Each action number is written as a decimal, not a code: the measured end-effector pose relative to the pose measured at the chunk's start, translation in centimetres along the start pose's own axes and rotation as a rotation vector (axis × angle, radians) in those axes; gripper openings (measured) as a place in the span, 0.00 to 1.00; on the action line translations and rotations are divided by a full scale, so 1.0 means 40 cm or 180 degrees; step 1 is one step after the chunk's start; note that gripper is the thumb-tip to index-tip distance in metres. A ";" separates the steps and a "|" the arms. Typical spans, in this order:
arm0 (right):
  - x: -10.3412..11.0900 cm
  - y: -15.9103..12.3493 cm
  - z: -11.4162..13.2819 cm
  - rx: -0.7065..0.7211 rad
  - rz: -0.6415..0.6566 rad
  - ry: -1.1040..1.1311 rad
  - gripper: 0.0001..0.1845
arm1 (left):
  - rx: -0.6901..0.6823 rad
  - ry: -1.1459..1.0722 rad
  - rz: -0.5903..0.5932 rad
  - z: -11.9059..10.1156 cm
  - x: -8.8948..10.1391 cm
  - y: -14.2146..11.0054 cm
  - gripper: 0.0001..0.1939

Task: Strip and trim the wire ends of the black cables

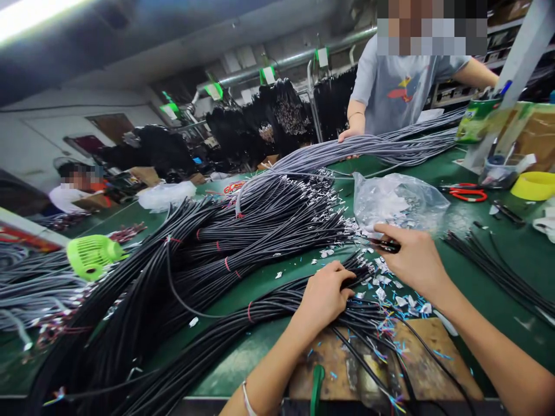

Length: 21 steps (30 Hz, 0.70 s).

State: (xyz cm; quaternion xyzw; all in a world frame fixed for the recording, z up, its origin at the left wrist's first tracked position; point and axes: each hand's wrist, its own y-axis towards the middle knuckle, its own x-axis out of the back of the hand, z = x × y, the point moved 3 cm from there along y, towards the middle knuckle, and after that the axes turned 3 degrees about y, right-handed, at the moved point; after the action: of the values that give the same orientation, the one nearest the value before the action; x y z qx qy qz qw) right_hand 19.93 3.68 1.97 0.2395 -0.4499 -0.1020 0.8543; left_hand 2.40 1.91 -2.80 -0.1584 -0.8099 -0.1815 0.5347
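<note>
my left grip (326, 289) is curled around some black cables (275, 301) on the green table (234, 363); my right grip (403, 248) is closed on a dark-handled tool (388, 245), perhaps cutters, its tip hard to make out, beside the plastic bag (396, 199).

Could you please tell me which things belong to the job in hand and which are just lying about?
Job, likely: black cables under left hand; dark tool in right hand.

Lying about, seemingly: green fan; red-handled scissors; yellow ring.
</note>
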 end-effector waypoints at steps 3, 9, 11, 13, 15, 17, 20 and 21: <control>-0.012 0.001 -0.010 -0.0085 0.0193 -0.0194 0.16 | -0.0092 0.0154 0.0069 -0.010 -0.014 0.007 0.09; -0.022 0.013 -0.029 -0.0137 0.0415 -0.0498 0.18 | 0.0093 0.0274 -0.0279 -0.019 -0.014 0.007 0.06; -0.024 0.016 -0.032 -0.0110 0.0498 -0.0554 0.17 | 0.0144 0.0386 -0.0414 -0.020 -0.008 0.005 0.07; -0.027 0.017 -0.032 -0.0076 0.0591 -0.0596 0.15 | 0.0150 0.0475 -0.0417 -0.021 -0.008 0.004 0.06; -0.030 0.016 -0.031 -0.0035 0.0666 -0.0620 0.14 | 0.0125 0.0491 -0.0380 -0.023 -0.011 0.008 0.09; -0.031 0.015 -0.028 -0.0002 0.0708 -0.0620 0.14 | 0.0114 0.0494 -0.0385 -0.024 -0.015 0.014 0.11; -0.030 0.013 -0.026 0.0018 0.0703 -0.0585 0.14 | 0.0097 0.0433 -0.0451 -0.023 -0.015 0.031 0.08; -0.028 0.013 -0.026 0.0019 0.0682 -0.0562 0.14 | 0.0081 0.0381 -0.0491 -0.023 -0.012 0.039 0.06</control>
State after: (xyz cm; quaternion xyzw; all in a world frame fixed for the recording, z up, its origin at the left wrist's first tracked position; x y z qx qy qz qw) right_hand 20.12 4.89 0.92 0.1827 -0.5466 -0.0296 0.8167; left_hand 4.05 2.83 -2.72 -0.0776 -0.7886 -0.2210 0.5686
